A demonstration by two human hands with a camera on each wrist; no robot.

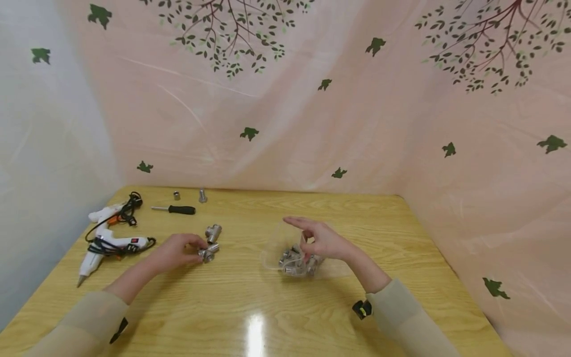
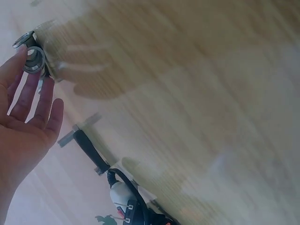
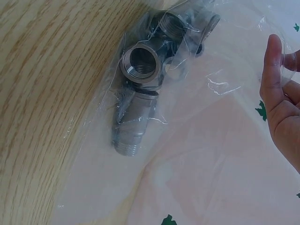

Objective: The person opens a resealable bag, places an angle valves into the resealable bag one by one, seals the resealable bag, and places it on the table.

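My left hand (image 1: 178, 252) pinches a shiny metal pipe fitting (image 2: 33, 60) between thumb and fingertips, low over the wooden table. Right behind it lies a metal tee fitting (image 1: 214, 232). Toward the middle right, my right hand (image 1: 324, 240) pinches the edge of a clear plastic bag (image 3: 164, 117) between thumb and fingers, its index finger stretched out in the head view. Inside the bag are several metal fittings (image 1: 292, 260). One of them, a threaded fitting (image 3: 140, 64), shows its round opening through the film in the right wrist view.
White glue guns (image 1: 117, 242) with black cords lie at the table's left edge. Farther back are a black-handled screwdriver (image 1: 182, 209), a small metal nut (image 1: 176, 195) and a short metal fitting (image 1: 202, 196). Patterned cloth (image 1: 285, 114) hangs behind and beside the table.
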